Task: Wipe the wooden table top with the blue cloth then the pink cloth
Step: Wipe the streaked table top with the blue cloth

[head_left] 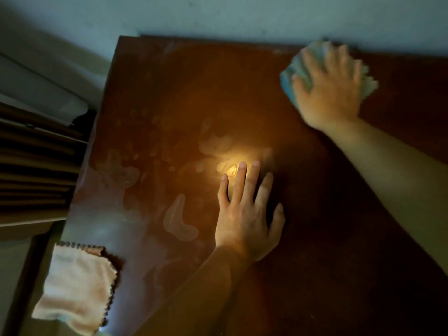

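Dim room; stained table [315, 214]. Right hand [332, 93], fingers spread, presses blue cloth [291, 78] far right. Left hand [247, 214] flat, empty, centre. Pink cloth [77, 287] overhangs near-left corner, nearer left hand.

Dim, murky frame; a warm glare spot on the desk [169, 98] by the left hand [244, 214]; right hand [329, 93] motion-blurred.

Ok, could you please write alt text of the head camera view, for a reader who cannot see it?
The right hand presses a blue cloth on the far part of a dim, smeared wooden table top. The left hand rests flat near the middle. A pink cloth hangs over the near left corner.
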The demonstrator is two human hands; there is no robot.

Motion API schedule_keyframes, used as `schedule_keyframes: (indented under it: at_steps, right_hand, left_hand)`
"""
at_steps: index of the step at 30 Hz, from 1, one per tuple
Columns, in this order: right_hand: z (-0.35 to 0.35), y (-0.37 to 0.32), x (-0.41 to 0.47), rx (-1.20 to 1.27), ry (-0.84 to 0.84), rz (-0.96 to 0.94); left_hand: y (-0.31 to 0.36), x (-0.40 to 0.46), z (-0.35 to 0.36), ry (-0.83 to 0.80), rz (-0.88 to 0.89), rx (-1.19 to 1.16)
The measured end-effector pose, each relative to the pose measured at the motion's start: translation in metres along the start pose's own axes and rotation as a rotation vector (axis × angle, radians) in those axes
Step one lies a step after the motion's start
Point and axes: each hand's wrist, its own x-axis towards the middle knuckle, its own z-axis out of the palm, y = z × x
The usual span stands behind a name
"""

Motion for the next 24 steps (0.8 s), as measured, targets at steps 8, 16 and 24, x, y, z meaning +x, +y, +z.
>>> schedule_keyframes:
  at_steps: [8,16,24]
  right_hand:
    - [-0.010,0.013,0.012,-0.060,-0.058,0.236]
    - [0.019,-0.106,0.007,-0.116,-0.066,0.027]
    - [0.041,-0.214,0.036,-0.124,-0.126,-0.092]
  left_hand:
    - [-0.001,0.002,0.000,0.007,0.024,-0.029]
    - [-0.013,0.001,-0.014,0.030,0.036,-0.319]
    - [-0.164,-0.012,-0.052,0.232,-0.090,-0.363]
